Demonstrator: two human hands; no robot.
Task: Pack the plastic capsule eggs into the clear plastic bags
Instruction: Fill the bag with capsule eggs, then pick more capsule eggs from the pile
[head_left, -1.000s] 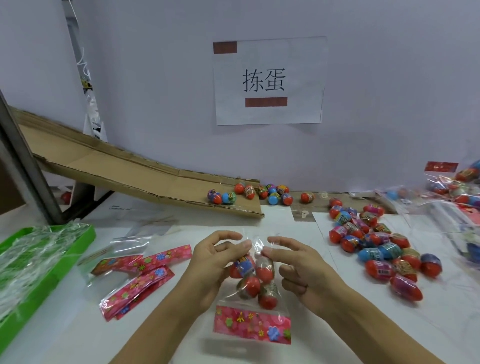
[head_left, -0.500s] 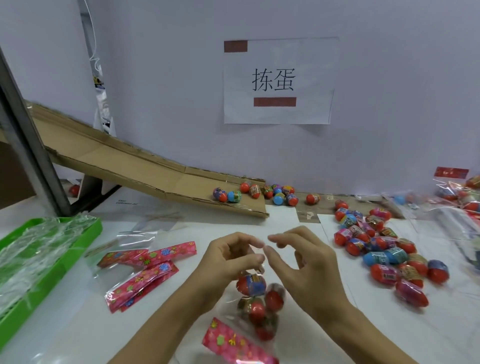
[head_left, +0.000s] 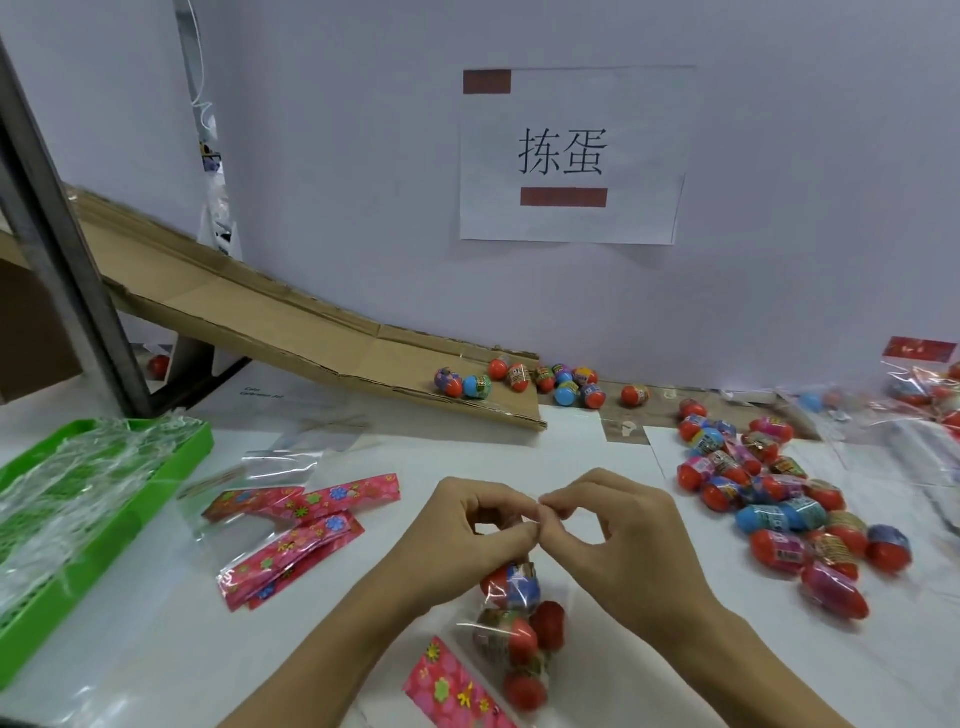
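A clear plastic bag with a pink flowered header hangs in front of me, holding several red and blue capsule eggs. My left hand and my right hand meet above it, thumbs and forefingers pinching the bag's top edge close together. Loose capsule eggs lie in a heap on the white table to the right. More eggs sit at the foot of a cardboard ramp. Empty bags with pink headers lie to the left.
A green tray full of crumpled clear plastic stands at the left edge. A dark metal post rises behind it. Filled bags lie at the far right. A paper sign hangs on the wall.
My hands have come together at the bag's top, fingertips now touching. The bag has swung lower and tilted, its pink header pointing toward me.
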